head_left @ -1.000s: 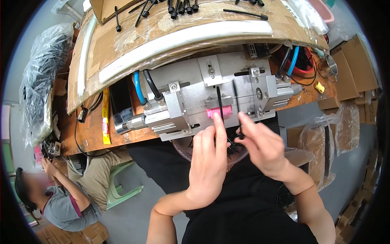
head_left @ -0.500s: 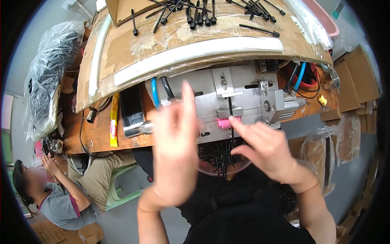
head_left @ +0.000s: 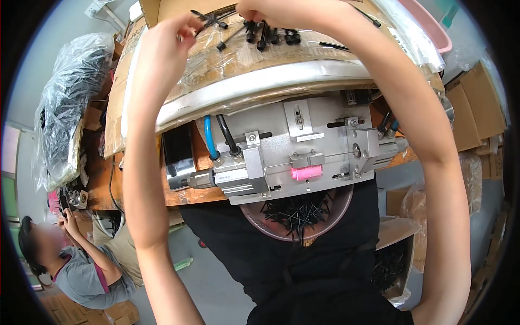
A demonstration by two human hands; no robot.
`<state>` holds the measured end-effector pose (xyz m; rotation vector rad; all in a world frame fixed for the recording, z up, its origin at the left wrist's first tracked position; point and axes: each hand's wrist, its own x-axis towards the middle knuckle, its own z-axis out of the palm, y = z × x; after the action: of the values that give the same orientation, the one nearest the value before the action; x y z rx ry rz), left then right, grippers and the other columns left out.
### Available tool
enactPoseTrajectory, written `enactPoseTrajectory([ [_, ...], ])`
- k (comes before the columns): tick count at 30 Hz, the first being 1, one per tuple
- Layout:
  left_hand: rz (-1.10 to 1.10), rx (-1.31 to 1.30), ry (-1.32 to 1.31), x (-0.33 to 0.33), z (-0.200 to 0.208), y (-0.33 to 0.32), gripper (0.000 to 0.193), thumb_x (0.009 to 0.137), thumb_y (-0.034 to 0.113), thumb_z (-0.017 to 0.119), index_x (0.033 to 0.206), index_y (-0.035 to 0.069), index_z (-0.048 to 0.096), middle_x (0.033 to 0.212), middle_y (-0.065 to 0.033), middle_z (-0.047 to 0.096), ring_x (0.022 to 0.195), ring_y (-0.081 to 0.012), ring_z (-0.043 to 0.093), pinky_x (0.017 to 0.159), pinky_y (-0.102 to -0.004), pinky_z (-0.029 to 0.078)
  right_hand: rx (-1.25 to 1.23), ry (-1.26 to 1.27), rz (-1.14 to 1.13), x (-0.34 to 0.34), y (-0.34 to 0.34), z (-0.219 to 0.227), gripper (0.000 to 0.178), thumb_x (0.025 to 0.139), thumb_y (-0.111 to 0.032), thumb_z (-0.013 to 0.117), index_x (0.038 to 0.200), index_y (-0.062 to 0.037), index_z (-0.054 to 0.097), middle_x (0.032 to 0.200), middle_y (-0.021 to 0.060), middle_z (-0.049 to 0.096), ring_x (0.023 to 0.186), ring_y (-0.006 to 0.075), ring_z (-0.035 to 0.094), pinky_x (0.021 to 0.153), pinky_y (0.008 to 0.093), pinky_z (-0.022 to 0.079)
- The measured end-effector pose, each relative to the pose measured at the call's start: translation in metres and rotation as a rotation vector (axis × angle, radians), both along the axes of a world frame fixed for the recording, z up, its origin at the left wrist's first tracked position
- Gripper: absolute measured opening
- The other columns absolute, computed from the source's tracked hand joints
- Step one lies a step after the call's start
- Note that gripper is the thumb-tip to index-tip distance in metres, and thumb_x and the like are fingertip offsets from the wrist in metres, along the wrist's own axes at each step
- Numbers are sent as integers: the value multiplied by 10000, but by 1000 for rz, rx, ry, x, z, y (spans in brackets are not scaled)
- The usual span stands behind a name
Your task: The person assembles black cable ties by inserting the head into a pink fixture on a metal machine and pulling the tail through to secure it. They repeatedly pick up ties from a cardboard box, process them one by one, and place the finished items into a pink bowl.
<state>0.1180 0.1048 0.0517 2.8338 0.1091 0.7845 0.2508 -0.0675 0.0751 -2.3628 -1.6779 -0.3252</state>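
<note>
Both hands reach over the cardboard sheet (head_left: pixel 216 81) at the far side. My left hand (head_left: pixel 170 46) has its fingers curled by thin black rods with thick heads (head_left: pixel 216 20), and one rod seems to run from its fingertips. Toward the top edge, my right hand (head_left: pixel 276 12) is bent over more of these black rods (head_left: pixel 262 38); what its fingers hold is hidden. Nearer me is a metal clamping fixture (head_left: pixel 281 149) with a cylinder on each side. A pink piece (head_left: pixel 306 173) sits at the front of its small centre block (head_left: pixel 307 158).
Below the fixture, a pinkish bowl (head_left: pixel 254 227) holds many black rods. Blue and black hoses (head_left: pixel 210 138) join the left cylinder. A co-worker (head_left: pixel 89 271) sits at the left, beside a plastic-wrapped bundle (head_left: pixel 70 108). A box of black parts (head_left: pixel 398 254) stands lower right.
Both hands have moved up from the fixture to the rods on the cardboard. The black rod that stood across the fixture's centre is gone from there. The pink piece remains.
</note>
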Motion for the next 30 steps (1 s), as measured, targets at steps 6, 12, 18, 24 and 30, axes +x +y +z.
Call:
enactPoseTrajectory([
  [6,-243,-52,182,-51,-4,-23,163,867,101,654,986,-1,612,885,-96,614,789,-220,603,750,-314,478,-71,-133,152,-12,-16,-1,117,767,-28,582,842,-17,671,784,193,658,779,353,657,703,422,522],
  [12,-103,-5,-6,-66,-11,-55,221,795,160,736,931,18,635,966,-123,592,844,-268,593,748,-353,473,139,-277,172,-21,13,-23,144,756,-65,579,780,25,688,740,234,659,738,352,680,664,412,539],
  [18,-102,-70,-163,-151,-69,-134,318,687,-34,715,991,56,693,969,-107,593,840,-239,569,699,-348,471,510,267,108,-72,-68,16,261,845,-151,655,1006,53,674,873,188,703,777,226,692,649,300,561],
  [24,-111,-72,29,-150,-127,-206,638,701,-45,611,1323,-92,477,922,-104,512,809,-219,515,763,-311,466,940,650,-48,-88,-128,-15,268,928,-195,619,1090,16,649,973,154,700,860,195,672,673,300,554],
  [30,-115,-77,162,-141,-129,-211,688,729,-56,651,1376,-86,418,951,-116,515,857,-248,505,790,-351,453,956,684,-30,-101,-184,-38,182,976,-122,555,1076,26,590,987,156,673,705,110,572,617,206,454],
])
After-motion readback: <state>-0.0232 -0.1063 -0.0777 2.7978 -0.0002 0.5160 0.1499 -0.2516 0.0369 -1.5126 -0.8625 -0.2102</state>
